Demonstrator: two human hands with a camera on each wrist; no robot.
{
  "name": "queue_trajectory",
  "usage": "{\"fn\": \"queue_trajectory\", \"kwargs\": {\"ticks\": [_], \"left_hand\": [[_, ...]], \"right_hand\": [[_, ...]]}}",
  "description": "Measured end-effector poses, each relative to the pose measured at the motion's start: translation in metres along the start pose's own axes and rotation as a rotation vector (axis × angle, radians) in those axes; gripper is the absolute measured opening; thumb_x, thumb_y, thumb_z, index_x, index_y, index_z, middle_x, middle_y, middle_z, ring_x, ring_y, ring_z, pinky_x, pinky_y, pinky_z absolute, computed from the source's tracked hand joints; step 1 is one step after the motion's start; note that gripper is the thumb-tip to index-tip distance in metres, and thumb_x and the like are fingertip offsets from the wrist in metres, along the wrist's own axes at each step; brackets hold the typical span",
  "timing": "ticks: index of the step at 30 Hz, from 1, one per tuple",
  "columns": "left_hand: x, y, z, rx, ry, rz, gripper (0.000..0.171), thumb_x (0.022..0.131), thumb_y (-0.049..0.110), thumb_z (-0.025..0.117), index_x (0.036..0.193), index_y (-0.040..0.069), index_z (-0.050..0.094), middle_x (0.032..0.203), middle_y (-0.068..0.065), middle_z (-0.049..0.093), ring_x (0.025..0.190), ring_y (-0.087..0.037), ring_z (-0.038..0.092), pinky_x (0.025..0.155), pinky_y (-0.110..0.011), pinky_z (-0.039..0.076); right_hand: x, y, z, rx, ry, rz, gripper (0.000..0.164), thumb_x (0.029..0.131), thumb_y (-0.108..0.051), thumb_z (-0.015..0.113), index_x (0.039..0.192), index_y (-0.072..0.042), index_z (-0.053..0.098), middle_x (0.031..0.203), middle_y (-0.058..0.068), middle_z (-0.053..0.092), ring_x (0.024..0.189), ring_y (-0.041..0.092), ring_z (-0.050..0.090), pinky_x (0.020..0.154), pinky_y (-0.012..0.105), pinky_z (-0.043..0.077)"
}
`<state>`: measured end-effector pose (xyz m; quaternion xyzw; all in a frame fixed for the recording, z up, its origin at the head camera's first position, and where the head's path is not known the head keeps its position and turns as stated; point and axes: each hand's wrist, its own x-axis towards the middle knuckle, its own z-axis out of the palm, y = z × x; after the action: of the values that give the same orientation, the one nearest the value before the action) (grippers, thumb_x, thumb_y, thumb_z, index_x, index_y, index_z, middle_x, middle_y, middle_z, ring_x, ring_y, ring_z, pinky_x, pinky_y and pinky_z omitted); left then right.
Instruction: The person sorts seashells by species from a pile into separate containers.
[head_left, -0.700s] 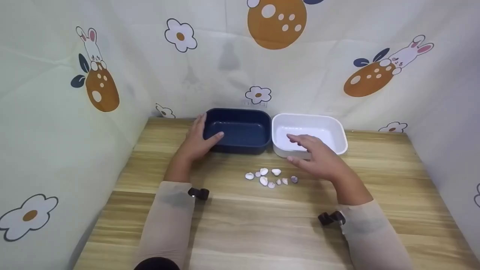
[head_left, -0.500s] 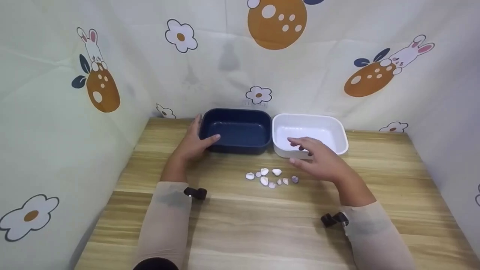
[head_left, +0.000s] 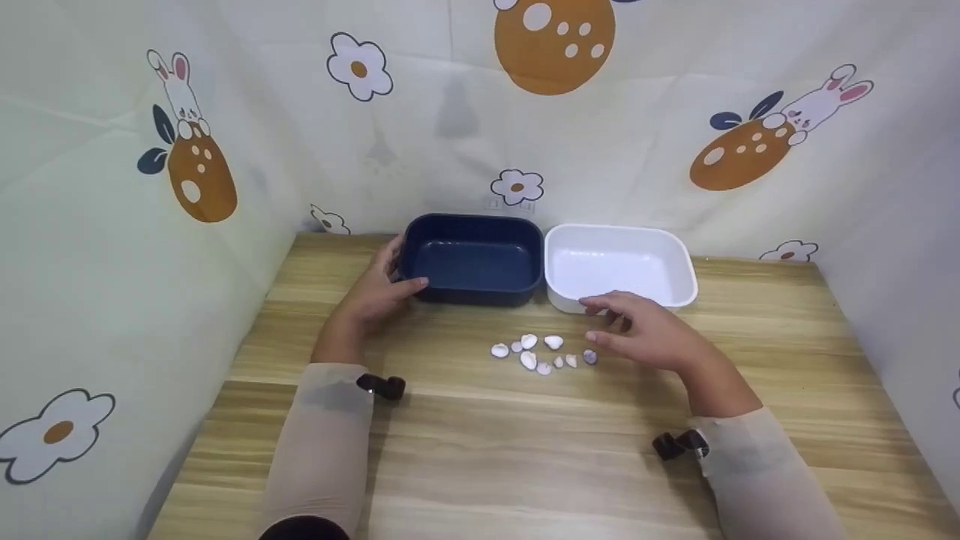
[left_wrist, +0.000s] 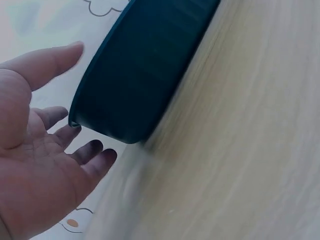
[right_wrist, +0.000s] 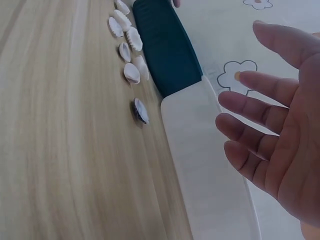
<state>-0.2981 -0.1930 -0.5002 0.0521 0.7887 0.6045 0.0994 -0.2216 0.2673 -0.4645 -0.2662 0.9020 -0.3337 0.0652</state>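
Note:
My left hand [head_left: 375, 287] is at the left end of a dark blue rectangular basin [head_left: 472, 291], its fingers spread and relaxed beside the wall. In the left wrist view the thumb stands apart from the basin, and the fingertips [left_wrist: 95, 150] lie near its corner. Over the front of a white rectangular basin [head_left: 684, 277] hovers my right hand [head_left: 649, 330], palm showing in the right wrist view, fingers loosely bent around nothing. Several small seashells [head_left: 529, 361] lie scattered on the table before the basins. One darker shell [right_wrist: 141, 111] sits nearest the right hand.
Both basins stand side by side at the back of the wooden table [head_left: 480, 450]. Behind them hangs a pale cloth [head_left: 420, 150] printed with flowers and rabbits, and it also covers both sides. A dark camera mount [head_left: 679, 445] sticks out from the right sleeve.
My left hand has slid left and slightly toward me, its thumb drawing back from over the basin. The right hand has come down and toward me from the white basin. Basins and shells stay put.

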Motion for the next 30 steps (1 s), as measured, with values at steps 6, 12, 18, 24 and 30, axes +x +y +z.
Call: {"fn": "queue_trajectory", "kwargs": {"ticks": [6, 12, 18, 24, 30], "left_hand": [[0.002, -0.005, 0.000, -0.006, 0.012, -0.003, 0.094, 0.097, 0.019, 0.078, 0.172, 0.018, 0.022, 0.182, -0.006, 0.014, 0.169, -0.030, 0.014, 0.139, -0.044, 0.013], [0.002, -0.007, 0.002, -0.096, 0.006, -0.047, 0.097, 0.098, 0.016, 0.077, 0.173, 0.022, 0.018, 0.182, -0.007, 0.015, 0.170, -0.024, 0.010, 0.139, -0.041, 0.011], [0.003, -0.011, 0.004, -0.164, -0.003, -0.061, 0.099, 0.098, 0.015, 0.077, 0.173, 0.027, 0.015, 0.182, -0.007, 0.014, 0.169, -0.022, 0.014, 0.137, -0.041, 0.021], [0.003, -0.013, 0.005, -0.184, -0.019, -0.062, 0.098, 0.099, 0.016, 0.076, 0.173, 0.030, 0.014, 0.183, -0.002, 0.008, 0.169, -0.021, 0.011, 0.136, -0.042, 0.023], [0.003, -0.012, 0.004, -0.183, -0.019, -0.068, 0.101, 0.098, 0.015, 0.077, 0.174, 0.030, 0.012, 0.183, -0.003, 0.009, 0.170, -0.021, 0.011, 0.136, -0.041, 0.023]], "right_hand": [[0.002, 0.004, 0.006, -0.006, -0.075, 0.080, 0.056, 0.095, -0.033, 0.082, 0.145, -0.016, 0.067, 0.126, 0.007, 0.074, 0.108, 0.024, 0.067, 0.094, 0.040, 0.056], [0.005, 0.009, 0.013, -0.012, -0.140, 0.084, 0.046, 0.091, -0.023, 0.085, 0.134, -0.011, 0.074, 0.119, 0.005, 0.078, 0.107, 0.022, 0.067, 0.096, 0.043, 0.056], [0.006, 0.015, 0.020, 0.007, -0.174, 0.060, 0.033, 0.090, -0.016, 0.084, 0.121, -0.009, 0.078, 0.111, 0.005, 0.078, 0.102, 0.020, 0.067, 0.092, 0.035, 0.057], [0.006, 0.023, 0.024, -0.002, -0.176, 0.038, 0.030, 0.087, -0.013, 0.085, 0.117, -0.009, 0.079, 0.110, 0.004, 0.077, 0.100, 0.019, 0.069, 0.088, 0.030, 0.059], [0.007, 0.026, 0.025, 0.014, -0.178, 0.059, 0.028, 0.087, -0.011, 0.085, 0.114, -0.010, 0.080, 0.108, 0.003, 0.078, 0.100, 0.017, 0.071, 0.089, 0.031, 0.061]]}}
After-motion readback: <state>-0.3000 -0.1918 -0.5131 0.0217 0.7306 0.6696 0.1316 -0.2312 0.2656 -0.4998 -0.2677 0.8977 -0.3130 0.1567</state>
